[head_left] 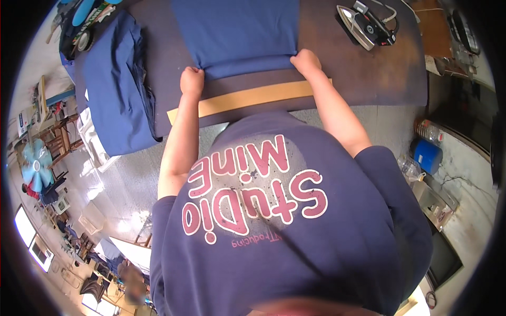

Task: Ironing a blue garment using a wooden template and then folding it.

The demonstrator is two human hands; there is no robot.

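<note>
A piece of navy blue fabric (pixel 240 34) lies across the table, its near edge turned into a fold. My left hand (pixel 192 81) grips the left corner of that edge, fingers curled tight. At the right corner, my right hand (pixel 306 61) pinches the same fabric. The edge is stretched between both fists. Just nearer to me, a tan cardboard-like strip (pixel 258 97) lies along the table, passing under or beside my forearms.
An iron (pixel 369 27) with a cord rests at the far right of the dark-covered table (pixel 363 79). Blue fabric (pixel 117 87) is heaped on the left, hanging over the front edge. A fan (pixel 37 165) stands left; a blue container (pixel 427 156) sits at right.
</note>
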